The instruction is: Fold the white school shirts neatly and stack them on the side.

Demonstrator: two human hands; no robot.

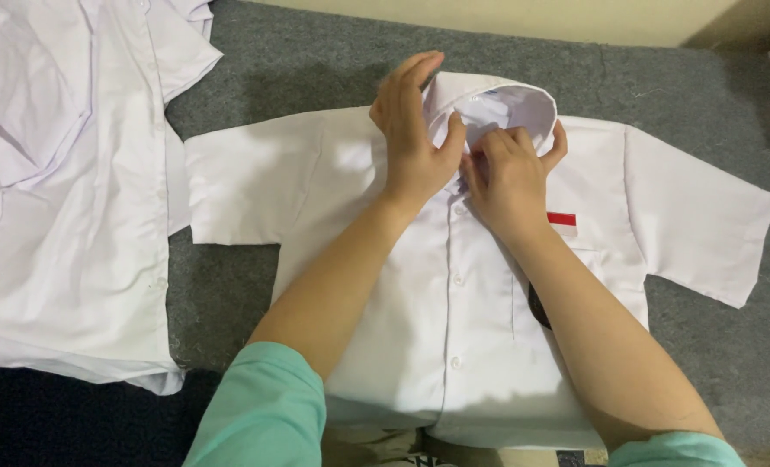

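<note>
A white short-sleeved cotton shirt (454,285) lay front-up and buttoned on grey felt-like matting (316,69), sleeves spread to either side of the hands. The left hand (413,130) and right hand (508,177) met just below the upturned collar (506,99), fingertips pinching the smooth placket there. A small red-and-white rectangular patch (562,221) sat just right of the right hand, and another crumpled white shirt (65,190) lay well left of the left hand.

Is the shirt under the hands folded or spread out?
Spread out: the shirt lies flat, front up, both short sleeves out to the sides, and both hands work at its collar.
</note>
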